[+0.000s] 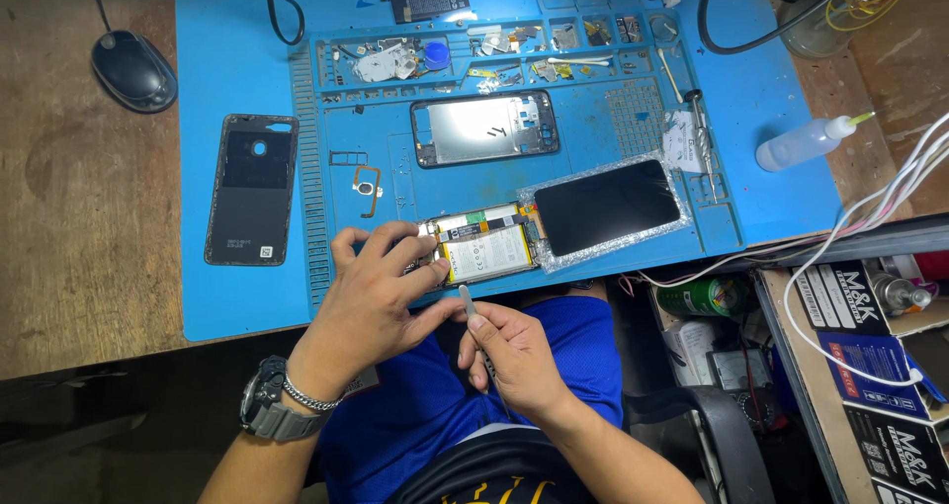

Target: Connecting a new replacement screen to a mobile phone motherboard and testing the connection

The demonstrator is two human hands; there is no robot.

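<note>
The left hand [381, 277] presses its fingers on the opened phone [481, 244] at the near edge of the blue mat [237, 296]. The right hand [514, 356] pinches thin tweezers [467, 299], tip just beside the phone.

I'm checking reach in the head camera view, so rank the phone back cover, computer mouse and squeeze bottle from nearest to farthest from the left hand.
From the left hand:
1. Phone back cover, just up and left on the blue mat.
2. Computer mouse, far upper left on the wooden desk.
3. Squeeze bottle, far right at the mat's edge.
</note>
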